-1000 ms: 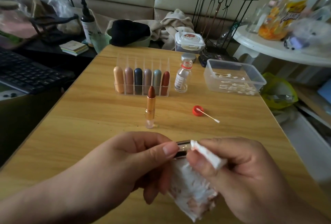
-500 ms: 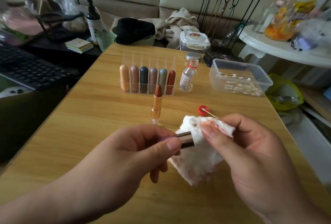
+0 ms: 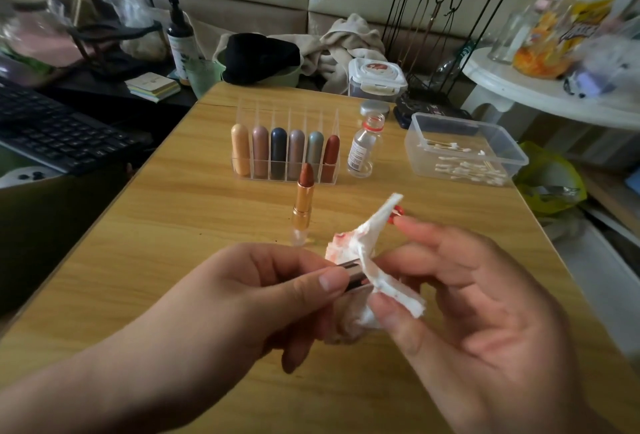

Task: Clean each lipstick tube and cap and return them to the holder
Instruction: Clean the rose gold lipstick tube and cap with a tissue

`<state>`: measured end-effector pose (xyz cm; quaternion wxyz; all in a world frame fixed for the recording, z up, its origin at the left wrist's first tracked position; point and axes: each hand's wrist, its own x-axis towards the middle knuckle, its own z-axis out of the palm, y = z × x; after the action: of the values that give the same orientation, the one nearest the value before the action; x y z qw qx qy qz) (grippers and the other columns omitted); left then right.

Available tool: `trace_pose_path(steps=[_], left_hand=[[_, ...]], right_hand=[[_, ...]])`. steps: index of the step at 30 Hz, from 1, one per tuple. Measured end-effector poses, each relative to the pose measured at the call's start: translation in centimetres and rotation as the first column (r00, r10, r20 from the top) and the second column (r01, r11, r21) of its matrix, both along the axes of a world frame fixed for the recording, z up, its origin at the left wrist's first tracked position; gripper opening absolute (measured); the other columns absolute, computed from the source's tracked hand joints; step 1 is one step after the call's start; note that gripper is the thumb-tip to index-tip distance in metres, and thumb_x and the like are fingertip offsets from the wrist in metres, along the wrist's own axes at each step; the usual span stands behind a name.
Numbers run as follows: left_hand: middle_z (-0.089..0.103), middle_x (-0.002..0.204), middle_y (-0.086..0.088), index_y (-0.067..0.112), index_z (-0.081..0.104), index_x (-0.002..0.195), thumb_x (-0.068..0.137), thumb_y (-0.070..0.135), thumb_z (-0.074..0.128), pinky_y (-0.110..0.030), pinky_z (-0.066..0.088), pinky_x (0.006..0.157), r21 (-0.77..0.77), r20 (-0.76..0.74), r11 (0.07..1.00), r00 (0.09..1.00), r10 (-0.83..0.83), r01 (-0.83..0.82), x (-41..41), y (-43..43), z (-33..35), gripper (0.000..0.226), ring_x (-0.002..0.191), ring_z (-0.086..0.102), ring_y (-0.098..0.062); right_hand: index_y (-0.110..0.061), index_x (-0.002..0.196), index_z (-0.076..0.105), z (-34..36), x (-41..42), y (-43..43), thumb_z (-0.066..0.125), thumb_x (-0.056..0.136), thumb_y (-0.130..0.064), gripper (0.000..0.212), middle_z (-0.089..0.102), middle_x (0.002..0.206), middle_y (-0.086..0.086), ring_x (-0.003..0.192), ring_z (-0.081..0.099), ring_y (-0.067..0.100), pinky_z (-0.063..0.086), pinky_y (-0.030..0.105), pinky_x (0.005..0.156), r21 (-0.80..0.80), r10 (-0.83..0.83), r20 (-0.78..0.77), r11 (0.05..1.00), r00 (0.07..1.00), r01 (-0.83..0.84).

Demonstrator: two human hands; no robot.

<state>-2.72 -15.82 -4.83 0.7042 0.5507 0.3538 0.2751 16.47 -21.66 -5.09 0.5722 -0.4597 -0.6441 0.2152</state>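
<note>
The left hand (image 3: 277, 295) fingers are still pinching the lipstick cap (image 3: 353, 274). The right hand (image 3: 467, 312) is now clamping the stained tissue (image 3: 367, 246) at its end, the other fingers spreading apart.

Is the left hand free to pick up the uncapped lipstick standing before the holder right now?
Probably not: the left hand pinches a shiny metal piece, so it is occupied, though nothing stands between it and the uncapped lipstick.

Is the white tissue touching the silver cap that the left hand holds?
Touching. The head view shows the tissue wrapped against the end of the silver cap in the left hand.
</note>
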Motion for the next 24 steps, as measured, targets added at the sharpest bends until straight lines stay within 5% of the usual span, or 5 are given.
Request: trace_pose_path(steps=[9, 15, 17, 20, 24], left_hand=[[0.071, 0.067, 0.001, 0.032, 0.078, 0.096, 0.082, 0.040, 0.072, -0.019, 0.051, 0.058, 0.340, -0.073, 0.932, 0.985, 0.158, -0.124, -0.2, -0.8, -0.4, 0.018, 0.056, 0.063, -0.010], [0.069, 0.101, 0.008, 0.015, 0.073, 0.115, 0.091, 0.028, 0.066, -0.020, 0.054, 0.073, 0.957, -0.172, 0.281, 0.914, 0.369, 0.067, -0.2, -0.6, -1.3, 0.028, 0.088, 0.067, -0.005], [0.070, 0.096, 0.014, 0.025, 0.076, 0.111, 0.091, 0.032, 0.068, -0.021, 0.055, 0.069, 0.928, -0.183, 0.371, 0.921, 0.344, 0.046, -0.2, -0.6, -0.7, 0.022, 0.082, 0.068, -0.005], [0.072, 0.076, 0.003, 0.029, 0.073, 0.095, 0.082, 0.053, 0.071, -0.031, 0.055, 0.059, 0.305, -0.213, 0.952, 0.977, 0.033, 0.034, -0.2, -0.4, 0.2, 0.027, 0.063, 0.066, -0.015], [0.048, 0.053, -0.018, 0.002, 0.064, 0.077, 0.089, 0.054, 0.059, -0.027, 0.037, 0.042, -0.261, 0.086, 0.953, 0.987, -0.134, 0.152, 0.0, -0.3, 0.3, 0.054, 0.038, 0.041, -0.021]], right_hand=[[-0.041, 0.120, 0.064, 0.8, -0.1, 0.0, 0.086, 0.069, -0.017, 0.061, 0.078, 0.093, -0.002, 0.093, 0.074, 0.018, 0.058, 0.028, 0.083, -0.275, 0.087, -0.182, 0.952, 0.979, -0.136], [-0.026, 0.110, 0.073, 1.4, 0.7, 1.3, 0.096, 0.052, -0.022, 0.062, 0.076, 0.092, 0.020, 0.086, 0.074, 0.027, 0.057, 0.027, 0.072, -0.413, 0.146, -0.657, 0.752, 0.740, -0.514], [-0.031, 0.105, 0.074, 1.6, 0.8, 1.2, 0.090, 0.056, -0.016, 0.053, 0.076, 0.087, 0.017, 0.081, 0.075, 0.025, 0.057, 0.026, 0.070, -0.419, 0.133, -0.590, 0.793, 0.797, -0.442], [-0.038, 0.106, 0.071, 1.8, 0.4, 0.5, 0.082, 0.061, -0.011, 0.054, 0.078, 0.085, 0.005, 0.078, 0.076, 0.019, 0.059, 0.024, 0.070, -0.363, 0.099, -0.349, 0.902, 0.932, -0.232], [-0.032, 0.122, 0.067, 0.8, -0.1, -0.2, 0.084, 0.071, -0.009, 0.058, 0.077, 0.096, -0.014, 0.082, 0.075, 0.006, 0.058, 0.019, 0.077, -0.098, 0.011, 0.090, 0.995, 0.996, -0.002]])
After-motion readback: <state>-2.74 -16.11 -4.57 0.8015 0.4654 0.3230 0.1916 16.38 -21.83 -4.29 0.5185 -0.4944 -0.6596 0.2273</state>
